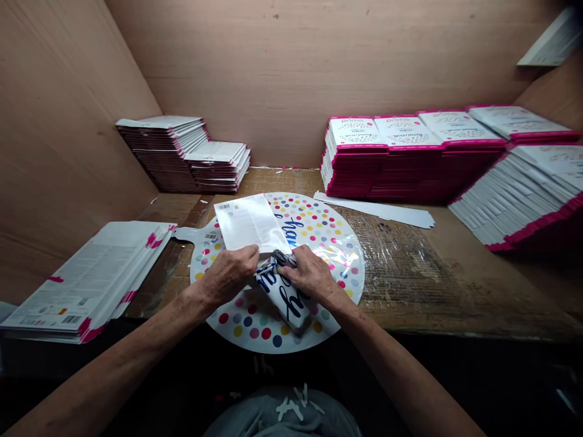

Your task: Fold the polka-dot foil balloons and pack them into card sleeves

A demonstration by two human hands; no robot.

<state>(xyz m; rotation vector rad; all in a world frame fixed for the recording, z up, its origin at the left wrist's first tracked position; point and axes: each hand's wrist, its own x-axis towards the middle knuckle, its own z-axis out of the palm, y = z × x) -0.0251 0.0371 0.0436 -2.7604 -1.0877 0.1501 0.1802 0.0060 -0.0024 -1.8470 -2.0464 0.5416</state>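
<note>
A flat round foil balloon with coloured dots and dark blue lettering lies in front of me, its tail pointing left. Above it, my left hand pinches the near edge of a white printed paper sleeve. My right hand grips a folded foil balloon with dark blue script, its upper end against the sleeve's near edge. Whether that end is inside the sleeve, I cannot tell. Both hands are closed, close together over the flat balloon.
Pink-and-white packets stand in stacks at back right, with more packets leaning on the right. Smaller stacks are at back left. Flat sleeves lie left. A white paper strip rests on the taped cardboard. Wooden panels enclose the bench.
</note>
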